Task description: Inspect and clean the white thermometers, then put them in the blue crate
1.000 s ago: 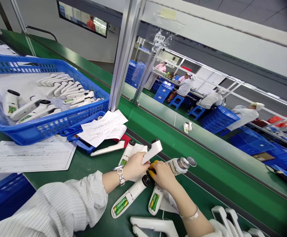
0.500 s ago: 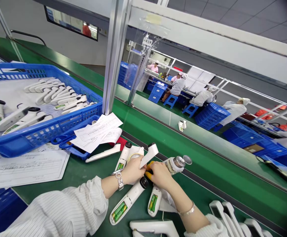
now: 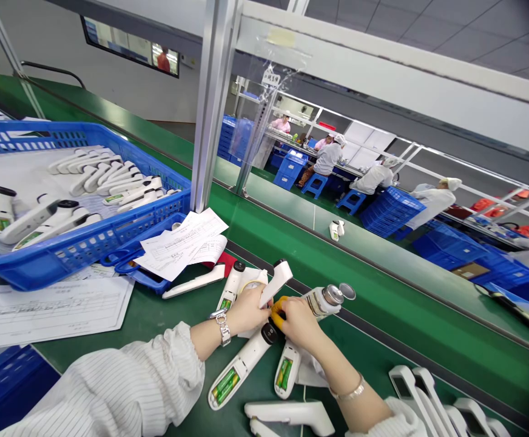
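Note:
My left hand (image 3: 247,312) is closed around a white handheld thermometer (image 3: 276,282), its dark-capped head pointing up and away. Close beside it, my right hand (image 3: 301,323) has thumb and index finger pinched together, with yellow (image 3: 277,311) at the fingertips that looks like finger cots. Whatever the pinch holds is hidden. Below the hands lies another thermometer (image 3: 241,368) with green batteries showing in its open handle. A further open handle with batteries (image 3: 285,370) rests under my right wrist. Just beyond the right hand is a white bottle (image 3: 318,301) with a metal top.
A blue basket (image 3: 82,246) with several thermometers stands at the left. Papers (image 3: 185,240) lie on a small blue tray. More white thermometers (image 3: 292,414) and casings (image 3: 421,394) lie at the near side. A metal post (image 3: 212,109) rises behind, and a green conveyor (image 3: 383,291) runs past.
The view has shifted slightly. My right fingertips have drawn closer together beside the held thermometer. My left hand keeps its hold on it.

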`<action>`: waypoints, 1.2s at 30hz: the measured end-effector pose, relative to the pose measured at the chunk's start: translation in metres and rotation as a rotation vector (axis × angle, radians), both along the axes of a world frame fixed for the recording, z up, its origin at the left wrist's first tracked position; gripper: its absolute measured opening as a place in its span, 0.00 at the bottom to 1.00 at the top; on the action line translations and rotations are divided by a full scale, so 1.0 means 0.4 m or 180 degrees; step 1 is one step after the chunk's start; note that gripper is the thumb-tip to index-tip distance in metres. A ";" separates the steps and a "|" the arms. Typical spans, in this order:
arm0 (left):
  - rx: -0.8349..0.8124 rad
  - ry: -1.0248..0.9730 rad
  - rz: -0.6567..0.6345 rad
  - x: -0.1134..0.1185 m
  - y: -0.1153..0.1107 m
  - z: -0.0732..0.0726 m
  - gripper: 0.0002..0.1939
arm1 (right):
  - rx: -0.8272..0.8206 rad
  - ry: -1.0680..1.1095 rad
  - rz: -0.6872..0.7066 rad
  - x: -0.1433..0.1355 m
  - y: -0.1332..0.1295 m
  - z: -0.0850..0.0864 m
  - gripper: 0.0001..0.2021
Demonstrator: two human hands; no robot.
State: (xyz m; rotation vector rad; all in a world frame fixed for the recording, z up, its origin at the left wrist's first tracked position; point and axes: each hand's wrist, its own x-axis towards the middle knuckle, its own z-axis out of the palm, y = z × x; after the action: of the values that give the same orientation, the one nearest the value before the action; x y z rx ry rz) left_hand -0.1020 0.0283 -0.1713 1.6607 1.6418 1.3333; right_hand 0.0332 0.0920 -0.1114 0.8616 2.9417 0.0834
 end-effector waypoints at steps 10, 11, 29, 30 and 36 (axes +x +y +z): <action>0.0454 0.0153 -0.0077 0.007 -0.035 0.063 0.16 | 0.0268 0.0654 0.0011 0.015 -0.022 0.039 0.09; 0.0486 0.0159 -0.0055 0.009 -0.038 0.065 0.18 | 0.0295 0.0714 0.0020 0.017 -0.023 0.044 0.10; 0.0834 0.0235 0.0118 -0.003 -0.038 0.063 0.16 | 0.0134 0.1323 -0.0057 0.003 -0.028 0.055 0.05; 0.0868 0.0247 0.0138 -0.003 -0.037 0.058 0.17 | 0.0054 0.1382 -0.0102 0.004 -0.021 0.046 0.04; 0.1141 0.0343 0.0149 -0.001 -0.031 0.035 0.19 | -0.0692 0.1661 -0.0089 0.010 0.021 -0.003 0.08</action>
State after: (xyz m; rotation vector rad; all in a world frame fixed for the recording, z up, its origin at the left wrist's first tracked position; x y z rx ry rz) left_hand -0.1026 0.0159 -0.1573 1.9353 1.5777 1.6654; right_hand 0.0372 0.1003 -0.1126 1.0179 3.3102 -0.5325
